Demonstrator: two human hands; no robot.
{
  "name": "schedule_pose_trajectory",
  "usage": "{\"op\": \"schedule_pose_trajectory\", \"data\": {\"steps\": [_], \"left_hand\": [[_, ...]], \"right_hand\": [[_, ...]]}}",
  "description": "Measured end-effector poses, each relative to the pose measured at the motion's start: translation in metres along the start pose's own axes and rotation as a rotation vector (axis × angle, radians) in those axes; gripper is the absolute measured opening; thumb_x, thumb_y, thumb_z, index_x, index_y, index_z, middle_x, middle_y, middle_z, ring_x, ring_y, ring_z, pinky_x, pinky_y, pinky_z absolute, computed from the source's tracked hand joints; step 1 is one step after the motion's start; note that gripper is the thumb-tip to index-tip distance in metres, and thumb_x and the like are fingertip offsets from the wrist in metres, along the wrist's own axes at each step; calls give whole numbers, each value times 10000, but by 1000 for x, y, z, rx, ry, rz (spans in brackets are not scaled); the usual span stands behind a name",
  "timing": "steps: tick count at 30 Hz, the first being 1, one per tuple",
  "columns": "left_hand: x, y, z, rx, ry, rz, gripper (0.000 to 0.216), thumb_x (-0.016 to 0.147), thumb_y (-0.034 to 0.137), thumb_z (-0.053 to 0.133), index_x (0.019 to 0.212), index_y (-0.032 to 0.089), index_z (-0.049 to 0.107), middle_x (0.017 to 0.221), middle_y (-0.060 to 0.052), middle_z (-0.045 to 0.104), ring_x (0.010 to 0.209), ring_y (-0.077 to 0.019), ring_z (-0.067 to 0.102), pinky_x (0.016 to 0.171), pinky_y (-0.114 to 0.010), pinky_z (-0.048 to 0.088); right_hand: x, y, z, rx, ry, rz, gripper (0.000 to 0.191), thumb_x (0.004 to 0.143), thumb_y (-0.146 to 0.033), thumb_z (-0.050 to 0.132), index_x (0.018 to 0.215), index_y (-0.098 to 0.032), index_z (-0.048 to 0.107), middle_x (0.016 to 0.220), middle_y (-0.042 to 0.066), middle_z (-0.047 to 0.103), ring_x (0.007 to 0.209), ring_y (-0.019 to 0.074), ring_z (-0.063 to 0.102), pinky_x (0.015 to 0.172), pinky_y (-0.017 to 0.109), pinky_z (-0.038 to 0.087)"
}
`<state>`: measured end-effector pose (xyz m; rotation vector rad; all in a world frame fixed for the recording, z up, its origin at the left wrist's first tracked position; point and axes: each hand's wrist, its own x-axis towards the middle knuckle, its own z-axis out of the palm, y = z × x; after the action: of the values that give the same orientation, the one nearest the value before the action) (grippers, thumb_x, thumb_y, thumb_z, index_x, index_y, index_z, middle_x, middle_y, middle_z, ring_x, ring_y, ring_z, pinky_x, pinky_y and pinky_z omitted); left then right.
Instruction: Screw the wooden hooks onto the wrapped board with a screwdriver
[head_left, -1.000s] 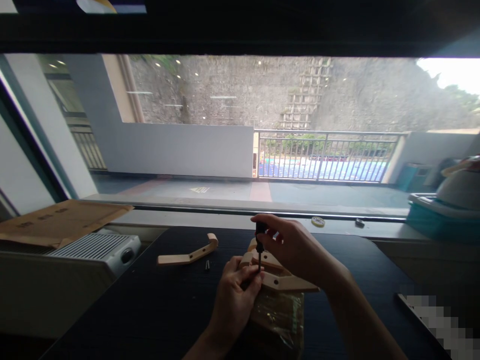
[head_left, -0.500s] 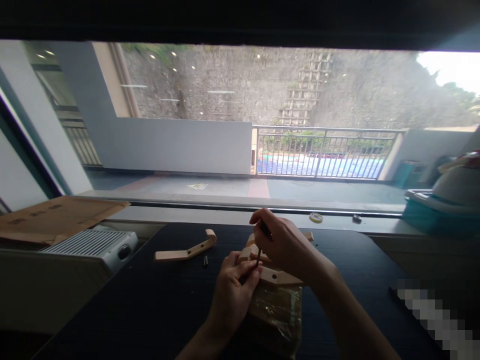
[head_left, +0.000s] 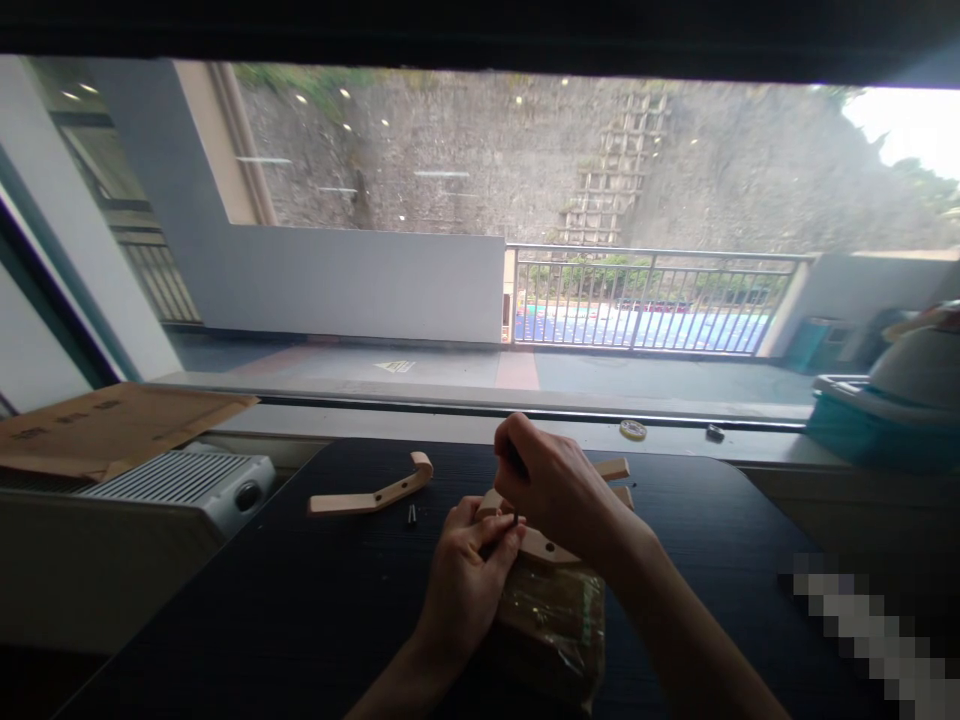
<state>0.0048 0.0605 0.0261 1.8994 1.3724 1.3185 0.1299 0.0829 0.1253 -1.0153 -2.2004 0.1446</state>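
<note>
My right hand (head_left: 555, 490) is closed round a small black-handled screwdriver (head_left: 516, 512), its tip pointing down into a light wooden piece (head_left: 551, 545) on the black table (head_left: 300, 600). The handle is mostly hidden in my fist. My left hand (head_left: 469, 585) grips the near end of that wooden piece, fingers curled beside the screwdriver tip. More wooden ends (head_left: 615, 468) stick out behind my right hand. A clear plastic bag (head_left: 555, 630) lies under the piece.
A separate curved wooden part (head_left: 371, 492) and a small dark screw (head_left: 412, 514) lie left of my hands. A white heater (head_left: 187, 480) with cardboard (head_left: 105, 425) stands at the left. A tape roll (head_left: 633, 430) sits on the sill, a teal tub (head_left: 877, 430) at right.
My right hand has sunk lower over the wooden piece and turned, so the screwdriver handle is now hidden in the fist. The view has tilted slightly. My left hand stays put.
</note>
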Motion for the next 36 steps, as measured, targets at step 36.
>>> {"op": "schedule_pose_trajectory", "data": {"steps": [36], "left_hand": [[3,-6,2,41,-16,14,173,835,270,563,872,223,725,954,-51,572,922,-192,554,834,-327,477]], "right_hand": [[1,15,11,60,81,2,147,762,-100,458,810,-220,387,596,-79,417,498,65,320,476,204,221]]}}
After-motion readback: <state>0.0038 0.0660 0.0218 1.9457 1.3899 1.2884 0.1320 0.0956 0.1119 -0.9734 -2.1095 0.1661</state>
